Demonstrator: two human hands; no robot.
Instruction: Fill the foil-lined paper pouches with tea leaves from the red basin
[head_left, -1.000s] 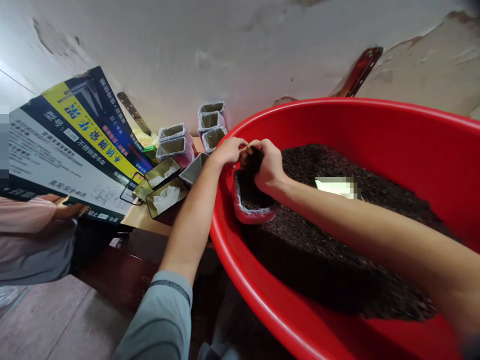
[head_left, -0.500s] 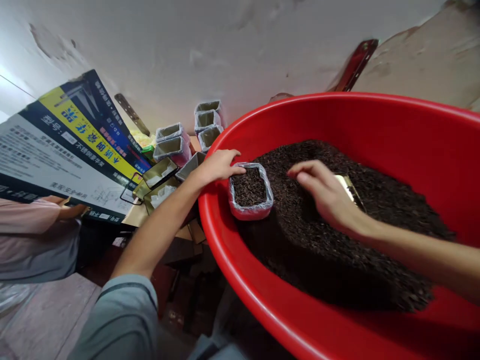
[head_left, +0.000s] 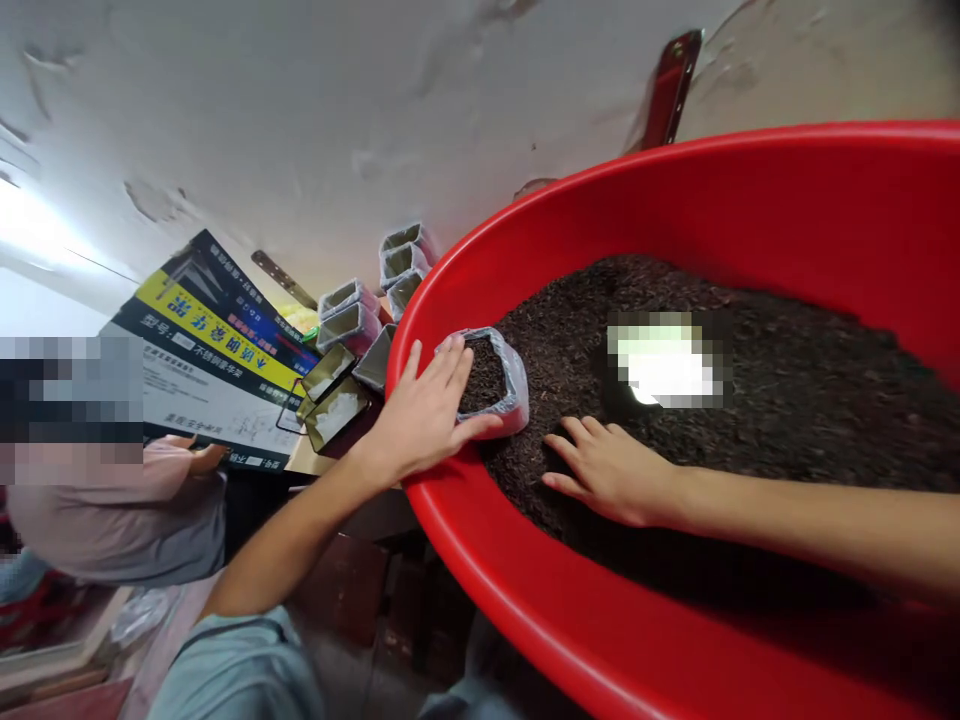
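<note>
My left hand (head_left: 424,410) lies flat with its fingers stretched over the left side of a small box lined with clear plastic (head_left: 514,385). Dark, loose shreds like tea leaves fill this box, which stands inside the red tub (head_left: 457,540) at its left wall. My right hand (head_left: 611,470) is open, palm down, its fingertips at the surface of the heap of dark shreds (head_left: 787,400). Beyond that hand, a bright object (head_left: 664,365) lies on the heap, blurred out by large pixels.
Several plastic-lined boxes (head_left: 349,320) stand left of the tub by the wall. Nearer are gold-coloured tins (head_left: 334,415) with white plastic inside. A printed cardboard panel (head_left: 210,350) leans at the left, with another person (head_left: 120,520) beside it. A red metal bracket (head_left: 671,90) is against the wall.
My left hand has shifted from the box's far rim to flat across its left side. My right hand has come nearer and lowered onto the shreds, its fingers spreading. The view has turned slightly.
</note>
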